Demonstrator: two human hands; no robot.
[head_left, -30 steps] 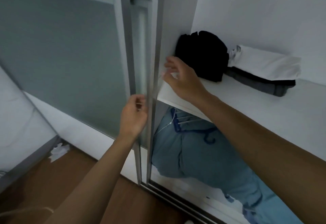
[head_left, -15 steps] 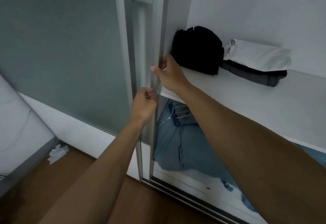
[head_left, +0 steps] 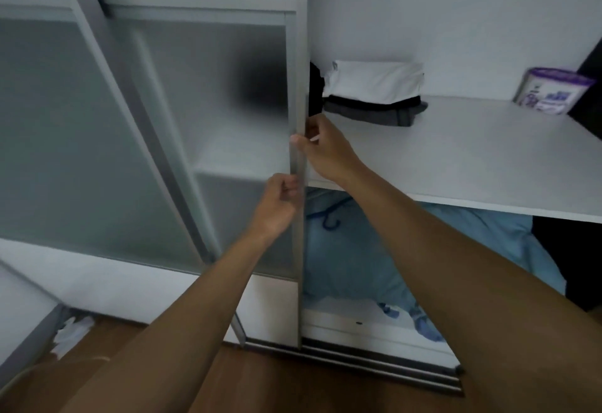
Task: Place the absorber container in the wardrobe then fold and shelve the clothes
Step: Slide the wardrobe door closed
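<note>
**Both hands on the door edge, container far off to the right**

Nearest, the left hand [head_left: 281, 199] curls round the upright metal edge of the sliding door [head_left: 299, 87]. Just above it on the same edge, the right hand [head_left: 321, 149] pinches the frame from the open side, thumb on the front. The edge's long axis runs vertically, so the two hands sit stacked along it. Beyond the right hand lies the shelf [head_left: 456, 158], with the folded clothes [head_left: 374, 87] just behind that hand. The absorber container [head_left: 550, 92] stands upright at the shelf's far right, well apart from both hands, with the right hand nearer. Any push on the door would likely run sideways, across that vertical edge.
</note>
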